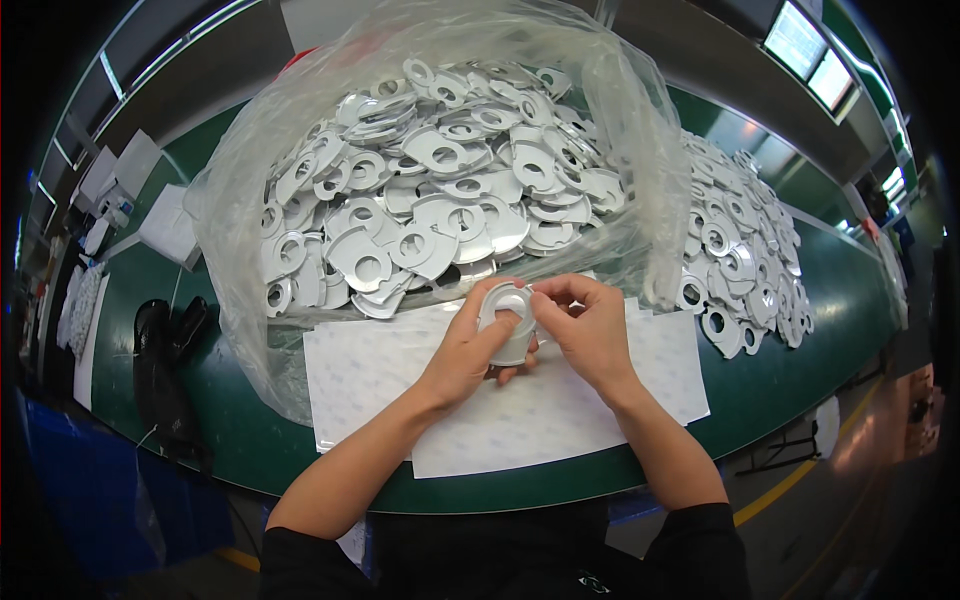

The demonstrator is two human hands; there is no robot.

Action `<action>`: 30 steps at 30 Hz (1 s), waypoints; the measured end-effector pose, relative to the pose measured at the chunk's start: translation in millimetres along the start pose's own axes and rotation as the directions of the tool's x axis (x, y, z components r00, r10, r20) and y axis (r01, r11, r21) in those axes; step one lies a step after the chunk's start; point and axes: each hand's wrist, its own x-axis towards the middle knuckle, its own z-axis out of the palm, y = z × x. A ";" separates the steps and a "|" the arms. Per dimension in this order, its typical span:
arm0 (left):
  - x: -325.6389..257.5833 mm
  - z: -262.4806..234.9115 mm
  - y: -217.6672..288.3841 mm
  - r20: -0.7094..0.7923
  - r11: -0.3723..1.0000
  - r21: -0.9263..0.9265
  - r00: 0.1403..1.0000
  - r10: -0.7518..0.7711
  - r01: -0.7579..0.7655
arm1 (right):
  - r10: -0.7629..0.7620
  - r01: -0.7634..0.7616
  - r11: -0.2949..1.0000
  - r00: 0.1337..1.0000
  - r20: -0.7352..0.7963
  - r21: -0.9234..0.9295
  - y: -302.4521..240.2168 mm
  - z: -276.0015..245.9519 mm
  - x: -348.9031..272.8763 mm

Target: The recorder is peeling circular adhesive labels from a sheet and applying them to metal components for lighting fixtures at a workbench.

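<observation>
Head view: the left hand [468, 352] clamps a white ring-shaped part [516, 346], long axis roughly fore-and-aft, above white sheets [520, 432]; the right hand [588, 325], immediately rightward, meets its upper-right rim; whether it pinches cannot be told

Glossy white holed plates [437, 212] gleam inside wrinkled clear plastic bag [650, 150]
Smooth white paper sheets [540, 430] overlie the shiny green tabletop [830, 290].
</observation>
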 end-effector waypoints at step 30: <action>6.8 -11.7 13.8 0.134 0.970 -0.023 0.962 -0.239 0.244 | -0.010 0.047 0.938 0.994 0.110 -0.343 -0.2 -9.1 -1.2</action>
